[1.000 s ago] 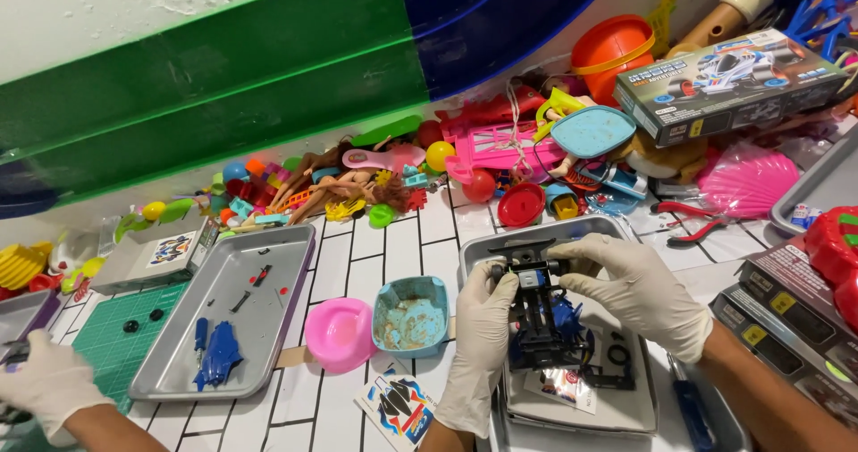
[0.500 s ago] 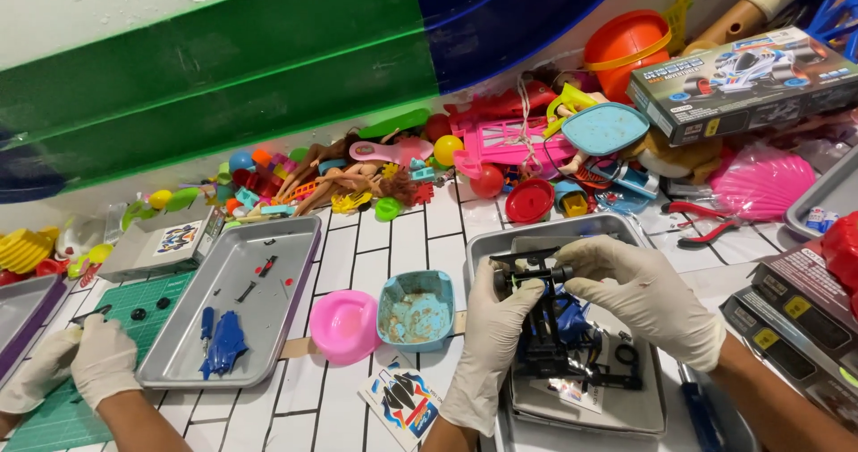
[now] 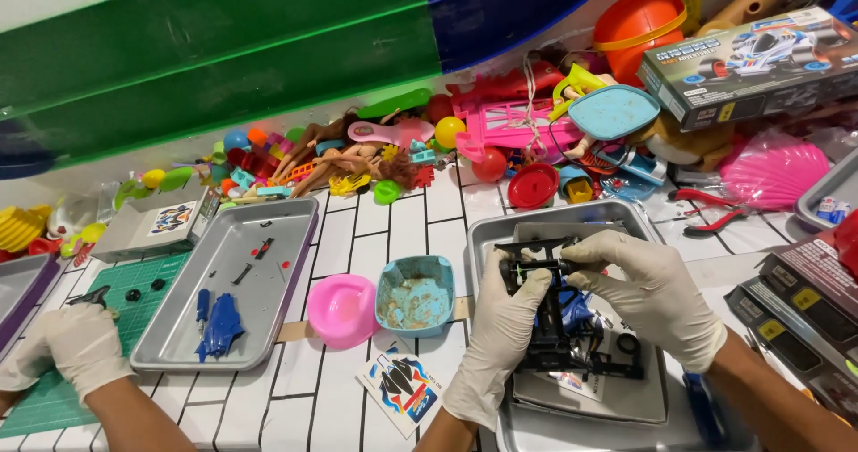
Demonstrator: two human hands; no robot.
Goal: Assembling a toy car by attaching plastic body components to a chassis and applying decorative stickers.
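Both gloved hands clamped on the black toy car chassis point(image 3: 554, 313) over the metal tray point(image 3: 626, 215), left hand point(image 3: 500, 327) gripping its side, right hand point(image 3: 648, 287) pinching the front piece — best to brace it steady and press straight, gently

Both hands wear thin white gloves, and the bare forearms enter from the lower edge of the frame. The left hand point(image 3: 502, 336) is in the lower middle, palm turned to the right, thumb up and the fingers point(image 3: 517, 284) curled closed in a grip. The right hand point(image 3: 657, 296) is just beside it, a little higher, back of the hand up. Its fingers point(image 3: 590, 254) bend to the left and pinch near the left thumb.
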